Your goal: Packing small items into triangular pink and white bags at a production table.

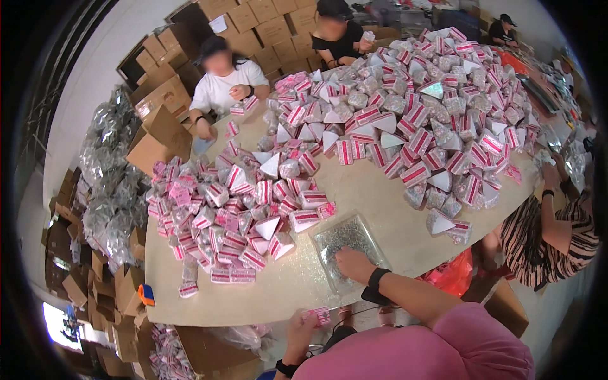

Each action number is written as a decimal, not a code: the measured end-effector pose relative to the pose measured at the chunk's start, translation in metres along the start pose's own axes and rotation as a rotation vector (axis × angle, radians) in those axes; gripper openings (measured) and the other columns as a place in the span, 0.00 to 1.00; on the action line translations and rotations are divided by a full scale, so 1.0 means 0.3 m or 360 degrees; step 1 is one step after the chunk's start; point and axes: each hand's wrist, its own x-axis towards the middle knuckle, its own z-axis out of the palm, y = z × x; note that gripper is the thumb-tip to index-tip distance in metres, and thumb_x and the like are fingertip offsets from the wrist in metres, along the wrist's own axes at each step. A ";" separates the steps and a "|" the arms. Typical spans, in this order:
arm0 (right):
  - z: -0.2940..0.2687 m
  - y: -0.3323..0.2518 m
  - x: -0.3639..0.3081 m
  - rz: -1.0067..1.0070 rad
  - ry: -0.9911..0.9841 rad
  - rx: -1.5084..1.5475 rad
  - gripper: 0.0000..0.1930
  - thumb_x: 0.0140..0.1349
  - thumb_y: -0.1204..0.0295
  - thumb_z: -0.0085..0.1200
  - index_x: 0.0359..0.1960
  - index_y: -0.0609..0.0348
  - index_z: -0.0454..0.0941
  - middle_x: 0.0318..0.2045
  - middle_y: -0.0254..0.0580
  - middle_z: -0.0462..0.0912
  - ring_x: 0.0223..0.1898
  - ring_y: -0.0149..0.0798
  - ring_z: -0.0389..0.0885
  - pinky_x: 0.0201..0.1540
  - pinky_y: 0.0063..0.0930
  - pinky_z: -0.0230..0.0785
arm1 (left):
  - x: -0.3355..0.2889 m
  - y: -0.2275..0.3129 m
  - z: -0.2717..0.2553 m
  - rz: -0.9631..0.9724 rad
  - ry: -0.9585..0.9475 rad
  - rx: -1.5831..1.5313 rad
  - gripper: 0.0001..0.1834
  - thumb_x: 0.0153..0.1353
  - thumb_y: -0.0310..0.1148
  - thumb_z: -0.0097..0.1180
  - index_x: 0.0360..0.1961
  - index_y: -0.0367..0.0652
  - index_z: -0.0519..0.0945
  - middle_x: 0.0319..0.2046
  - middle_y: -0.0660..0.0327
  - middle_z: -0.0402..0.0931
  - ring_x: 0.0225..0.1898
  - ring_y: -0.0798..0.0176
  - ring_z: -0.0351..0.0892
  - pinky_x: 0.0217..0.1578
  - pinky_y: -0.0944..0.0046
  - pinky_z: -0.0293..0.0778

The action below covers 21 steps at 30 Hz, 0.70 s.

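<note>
My right hand (354,265) reaches down into a clear shallow tray (370,235) at the table's near edge. Small silvery glittering bits (342,237) cover the tray's bottom. The fingers are curled together among the bits, and what they hold is hidden. Low in front of my body, just off the table edge, my left hand (301,330) pinches a small pink printed card (321,315). To the left of the tray lies a heap of small clear packs with pink-and-white striped labels (253,221).
A larger pile of similar packs (437,114) covers the table's far right. Two people sit across the table (190,310); another in striped clothing (548,234) is at the right. An orange-and-blue tape dispenser (146,294) sits at the left edge. Cardboard boxes (161,139) and plastic bags stand left.
</note>
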 end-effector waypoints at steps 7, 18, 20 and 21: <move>-0.130 -0.078 0.008 0.0153 0.0350 0.0449 0.06 0.54 0.70 0.52 0.26 0.61 0.72 0.28 0.48 0.75 0.33 0.51 0.74 0.37 0.42 0.66 | 0.200 0.138 -0.089 0.0077 -0.0343 0.0201 0.05 0.61 0.28 0.50 0.31 0.37 0.75 0.27 0.63 0.76 0.27 0.71 0.74 0.32 0.69 0.75; -0.099 -0.159 -0.011 0.0557 0.0271 0.0095 0.09 0.59 0.67 0.48 0.31 0.61 0.70 0.28 0.53 0.76 0.34 0.57 0.76 0.36 0.45 0.67 | 0.405 0.182 -0.127 0.0053 -0.0640 0.0173 0.08 0.63 0.30 0.52 0.32 0.35 0.75 0.26 0.63 0.75 0.28 0.73 0.74 0.29 0.71 0.72; -0.128 -0.191 -0.011 0.0461 0.0333 -0.0012 0.08 0.59 0.68 0.48 0.31 0.61 0.70 0.28 0.52 0.75 0.36 0.56 0.76 0.39 0.47 0.68 | 0.427 0.157 -0.127 0.0051 -0.0677 0.0150 0.08 0.63 0.30 0.52 0.33 0.35 0.75 0.26 0.63 0.76 0.28 0.73 0.74 0.29 0.71 0.72; -0.131 -0.199 -0.016 0.0414 0.0394 -0.0003 0.08 0.58 0.68 0.49 0.30 0.61 0.70 0.28 0.52 0.75 0.35 0.56 0.75 0.38 0.47 0.68 | 0.437 0.136 -0.126 0.0054 -0.0697 0.0146 0.08 0.63 0.31 0.52 0.33 0.35 0.75 0.25 0.63 0.76 0.28 0.74 0.74 0.29 0.71 0.72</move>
